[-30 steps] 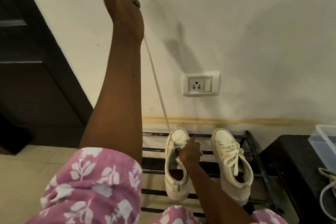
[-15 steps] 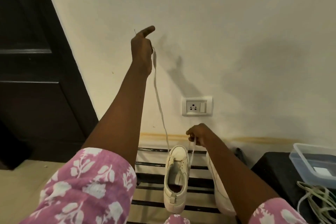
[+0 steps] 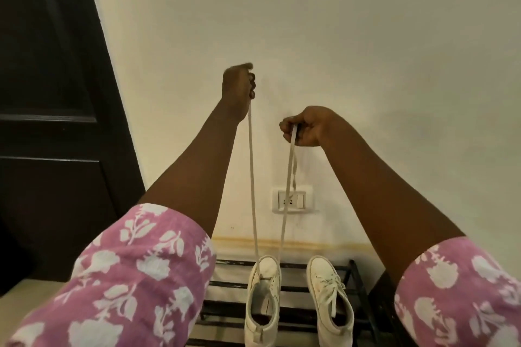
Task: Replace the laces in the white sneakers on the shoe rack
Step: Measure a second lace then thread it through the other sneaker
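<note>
Both hands have changed height: the left hand [image 3: 238,87] has come down from its high reach and the right hand [image 3: 304,128] has risen off the shoe. They are now hanging almost level in front of the wall [image 3: 394,65], the left a little higher. Each hand's fingers are curling shut around one end of the lace [image 3: 251,177]. The left is gripping its strand in a closed fist. The right is pinching its strand, with a short tail dangling below the knuckles.

From the fists both strands are running down, taut and nearly parallel, into the front eyelets of the unlaced sneaker [image 3: 262,307]. It is sitting toe to the wall at the back edge of the shoe rack [image 3: 225,284], just beside the laced sneaker [image 3: 329,298] on its right.

Judging from this, the pull is carrying the risk. Uneven drawing would be sliding the lace through the eyelets and leaving one end short. Too hard a tug would be lifting the light shoe off the bars, tipping it into its neighbour or a gap. A twist could also be setting into the flat lace at the toe, where it is not showing clearly.
</note>
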Available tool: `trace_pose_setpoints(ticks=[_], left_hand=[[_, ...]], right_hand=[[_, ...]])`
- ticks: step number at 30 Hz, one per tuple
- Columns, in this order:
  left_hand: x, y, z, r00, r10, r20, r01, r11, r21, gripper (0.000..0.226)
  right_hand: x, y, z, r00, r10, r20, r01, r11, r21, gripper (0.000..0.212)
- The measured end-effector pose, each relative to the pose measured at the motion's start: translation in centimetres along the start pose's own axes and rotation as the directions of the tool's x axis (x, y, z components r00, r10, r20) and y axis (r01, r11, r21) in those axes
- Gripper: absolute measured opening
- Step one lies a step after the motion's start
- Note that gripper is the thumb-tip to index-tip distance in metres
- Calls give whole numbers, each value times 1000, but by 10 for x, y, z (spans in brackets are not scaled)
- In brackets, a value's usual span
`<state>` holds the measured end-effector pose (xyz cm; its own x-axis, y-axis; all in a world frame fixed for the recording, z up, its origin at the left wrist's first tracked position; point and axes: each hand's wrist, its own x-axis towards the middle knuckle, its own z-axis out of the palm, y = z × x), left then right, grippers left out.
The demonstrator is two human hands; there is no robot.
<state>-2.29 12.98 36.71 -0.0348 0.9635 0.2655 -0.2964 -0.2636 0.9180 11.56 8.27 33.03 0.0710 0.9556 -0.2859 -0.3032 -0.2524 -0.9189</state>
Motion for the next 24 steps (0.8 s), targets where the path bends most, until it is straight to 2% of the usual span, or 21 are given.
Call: trace_pose_setpoints(ticks=[3, 5, 7, 10, 13, 15, 17, 19, 21, 24], left_hand=[[6, -2, 2, 999, 52, 2, -51, 991, 124, 32], [10, -4, 0, 999, 51, -8, -49, 989, 140, 37], [11, -6, -2, 998, 70, 7, -70, 985, 160, 31], [9, -7, -3, 992, 122, 14, -122, 964, 236, 27], [10, -2, -1, 977, 208, -39, -192, 951, 244, 32], [11, 2, -1, 976, 213, -38, -200, 954, 222, 31], [10, -1, 0, 983, 180, 23, -181, 965, 188, 29], [6, -5, -2, 988, 136, 67, -145, 977, 159, 27], [3, -6, -5, 991, 110, 73, -118, 985, 124, 26], [0, -1, -7, 997, 34, 74, -44, 990, 138, 26]], right_hand=[[-15, -35, 15, 997, -81, -1, 81, 997, 16, 28], [-22, -52, 23, 992, -123, -7, 123, 992, -1, 26], [-27, -61, 30, 989, -147, -13, 147, 989, -32, 24], [-29, -57, 35, 986, -159, -40, 149, 972, -183, 22], [-24, -41, 36, 989, -135, -63, 106, 936, -335, 21], [-20, -28, 38, 991, -125, -55, 96, 925, -366, 19], [-17, -17, 39, 992, -118, -38, 102, 951, -291, 17], [-16, -13, 39, 994, -105, -37, 100, 988, -117, 17], [-18, -18, 40, 994, -107, -33, 108, 993, 55, 25], [-22, -34, 42, 988, -144, -55, 152, 969, 197, 37]])
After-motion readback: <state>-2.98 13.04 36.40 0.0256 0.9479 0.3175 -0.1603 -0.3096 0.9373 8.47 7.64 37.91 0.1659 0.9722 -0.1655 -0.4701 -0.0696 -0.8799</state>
